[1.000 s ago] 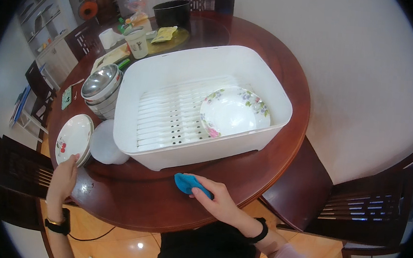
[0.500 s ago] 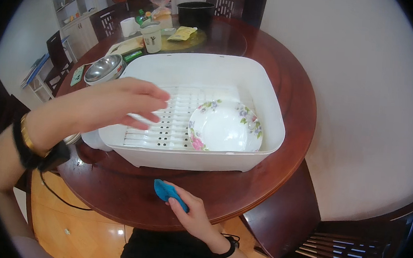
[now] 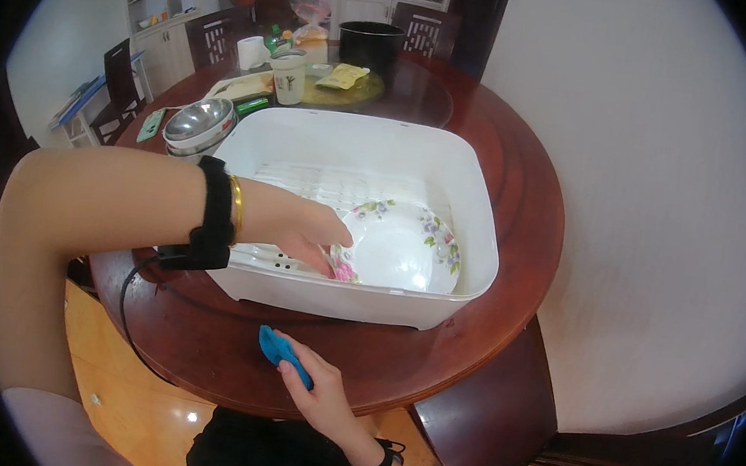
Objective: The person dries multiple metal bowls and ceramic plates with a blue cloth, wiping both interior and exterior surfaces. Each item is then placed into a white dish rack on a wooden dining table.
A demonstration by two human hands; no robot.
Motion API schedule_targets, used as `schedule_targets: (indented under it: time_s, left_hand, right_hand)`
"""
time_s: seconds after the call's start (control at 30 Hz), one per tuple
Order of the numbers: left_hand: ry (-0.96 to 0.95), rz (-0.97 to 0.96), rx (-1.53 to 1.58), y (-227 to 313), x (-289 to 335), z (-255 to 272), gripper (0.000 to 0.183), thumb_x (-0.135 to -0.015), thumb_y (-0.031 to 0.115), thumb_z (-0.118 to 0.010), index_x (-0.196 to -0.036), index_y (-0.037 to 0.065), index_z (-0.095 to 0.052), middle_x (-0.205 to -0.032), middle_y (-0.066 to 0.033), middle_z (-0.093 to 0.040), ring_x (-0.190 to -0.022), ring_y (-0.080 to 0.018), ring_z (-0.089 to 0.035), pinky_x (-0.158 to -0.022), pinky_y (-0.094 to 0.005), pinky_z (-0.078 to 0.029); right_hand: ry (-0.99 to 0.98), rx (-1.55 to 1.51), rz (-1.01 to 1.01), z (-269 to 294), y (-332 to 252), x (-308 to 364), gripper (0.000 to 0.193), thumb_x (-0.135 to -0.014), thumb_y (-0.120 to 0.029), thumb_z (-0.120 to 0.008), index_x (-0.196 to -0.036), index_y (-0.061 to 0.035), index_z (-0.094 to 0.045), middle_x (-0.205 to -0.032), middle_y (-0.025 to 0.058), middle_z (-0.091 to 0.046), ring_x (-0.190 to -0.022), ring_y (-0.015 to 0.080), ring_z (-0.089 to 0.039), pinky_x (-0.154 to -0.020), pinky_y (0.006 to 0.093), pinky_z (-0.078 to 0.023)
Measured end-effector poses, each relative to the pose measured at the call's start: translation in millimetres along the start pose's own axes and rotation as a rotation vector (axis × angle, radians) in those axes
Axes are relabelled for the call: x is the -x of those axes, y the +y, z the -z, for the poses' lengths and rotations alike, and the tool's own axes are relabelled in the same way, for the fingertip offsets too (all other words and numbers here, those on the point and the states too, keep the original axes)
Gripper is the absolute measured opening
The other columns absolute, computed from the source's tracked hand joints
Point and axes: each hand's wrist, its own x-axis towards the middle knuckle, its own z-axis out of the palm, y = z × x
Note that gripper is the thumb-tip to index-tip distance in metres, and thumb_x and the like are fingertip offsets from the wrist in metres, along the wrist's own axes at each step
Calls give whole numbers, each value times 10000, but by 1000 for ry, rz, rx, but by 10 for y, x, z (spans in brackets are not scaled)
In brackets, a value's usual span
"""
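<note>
A white plate with a flowered rim lies inside a white plastic dish rack with a slotted bottom. Reaching in over the rack's near left side, my left hand closes on the plate's left rim, thumb over the top edge; its other fingertips are partly hidden. My right hand is in front of the rack, above the table's near edge, with a folded blue cloth pinched between thumb and fingers.
The rack stands on a round dark-red wooden table. Left of it are stacked metal bowls and a phone. Farther back stand a lidded cup, a yellow packet and a black pot. A wooden chair is at right.
My left hand has come down and rightward from above the rack to the plate's left rim. My right hand keeps hold of the blue cloth. The view has shifted slightly.
</note>
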Motion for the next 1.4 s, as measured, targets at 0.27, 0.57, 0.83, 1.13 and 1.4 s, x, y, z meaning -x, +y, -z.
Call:
schedule_targets:
  time_s: [0.27, 0.57, 0.83, 1.13, 1.4]
  left_hand:
    - [25, 86, -38, 341, 10, -19, 384, -918, 266, -598, -911, -114, -648, -949, -139, -661, -707, -142, -574, -651, -302, -472]
    - [363, 268, 220, 784, 194, 23, 564, -885, -13, -450, -1349, -35, -128, -1068, -314, -527, -838, -323, -683, -630, -411, -553]
    - [733, -235, -782, 731, 850, -38, 649, -804, -99, -422, -1401, 93, -258, -1178, -245, -508, -806, -331, -642, -710, -438, -516]
    - [948, -169, 661, 124, 1703, 25, 645, -859, -20, -453, -1447, 43, -195, -1252, -173, -488, -1000, -317, -615, -886, -423, -559]
    - [831, -291, 1316, -606, 2638, -684, 586, -807, -39, -454, -1368, -68, -287, -1239, -213, -533, -1019, -316, -640, -774, -352, -614]
  right_hand:
    - [-9, -54, -20, 4, 35, 16, 371, -962, -115, -519, -1315, -4, -493, -1165, 187, -598, -997, 227, -601, -882, 297, -459]
    - [22, -28, -16, -33, 78, 20, 367, -956, -115, -529, -1307, -9, -511, -1164, 164, -618, -960, 188, -618, -854, 291, -480]
    - [55, -14, -31, -42, 104, 13, 361, -953, -99, -518, -1299, 4, -520, -1129, 124, -629, -915, 157, -622, -836, 290, -508]
    - [84, 31, -34, -130, 76, 19, 359, -950, -97, -517, -1290, 16, -523, -1134, 112, -624, -932, 157, -605, -838, 294, -497]
    - [116, 139, -36, -125, 72, -20, 342, -943, -97, -518, -1264, 19, -544, -1070, 104, -639, -858, 137, -603, -793, 290, -503]
